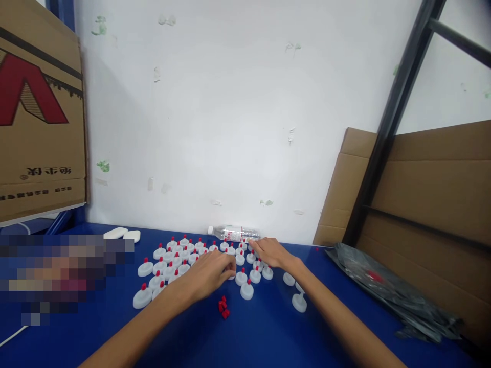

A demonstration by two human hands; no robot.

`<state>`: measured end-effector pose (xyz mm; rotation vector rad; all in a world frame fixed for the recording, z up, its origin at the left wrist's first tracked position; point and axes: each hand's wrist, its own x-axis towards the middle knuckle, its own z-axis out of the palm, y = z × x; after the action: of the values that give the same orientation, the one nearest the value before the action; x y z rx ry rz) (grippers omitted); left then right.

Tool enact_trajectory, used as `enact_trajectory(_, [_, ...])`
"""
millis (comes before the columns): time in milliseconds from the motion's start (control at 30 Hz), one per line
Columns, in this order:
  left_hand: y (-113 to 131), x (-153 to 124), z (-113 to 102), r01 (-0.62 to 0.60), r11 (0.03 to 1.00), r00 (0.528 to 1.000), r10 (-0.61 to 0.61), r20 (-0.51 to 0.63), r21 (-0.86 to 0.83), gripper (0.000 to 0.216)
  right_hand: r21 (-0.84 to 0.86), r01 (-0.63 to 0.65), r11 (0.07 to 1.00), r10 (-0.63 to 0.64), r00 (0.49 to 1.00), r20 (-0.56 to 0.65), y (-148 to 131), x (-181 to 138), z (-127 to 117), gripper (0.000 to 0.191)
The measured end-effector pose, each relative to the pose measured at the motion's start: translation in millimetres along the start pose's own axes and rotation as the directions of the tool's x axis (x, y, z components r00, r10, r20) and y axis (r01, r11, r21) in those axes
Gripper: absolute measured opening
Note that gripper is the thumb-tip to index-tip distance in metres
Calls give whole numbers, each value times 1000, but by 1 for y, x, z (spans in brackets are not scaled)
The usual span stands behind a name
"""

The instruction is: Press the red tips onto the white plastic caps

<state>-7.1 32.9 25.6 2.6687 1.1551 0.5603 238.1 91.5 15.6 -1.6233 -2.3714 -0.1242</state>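
Several white round caps with red tips (169, 263) stand in rows on the blue table (261, 332). My left hand (210, 273) rests among them with its fingers curled toward a cap near the middle; what it grips is hidden. My right hand (270, 252) reaches over the far right caps, fingers bent down onto them. A small heap of loose red tips (223, 307) lies just in front of my left hand. A few white caps without tips (298, 301) lie beside my right forearm.
A clear plastic bottle (236, 233) lies against the white wall behind the caps. A grey plastic bag (395, 294) and flattened cardboard (433, 189) sit at the right. A cardboard box (40, 112) stands at the left, with two white objects (123, 234) near it.
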Motion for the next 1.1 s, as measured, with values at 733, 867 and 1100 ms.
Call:
enact_trajectory(733, [0,8,9,-112,977,942,47,-332,-179,17,5,453,892,-432,854,-292,-53,-60,-17,7])
enact_trajectory(867, [0,8,7,-47,984,948,-11,-319,-172,16,11,489,872,-459,827,-325,-54,-62,-17,10])
enact_trajectory(1100, [2,5,9,-81,987,965,43,-257,-136,34,-49,541,840,-514,763,-392,-57,-63,-17,28])
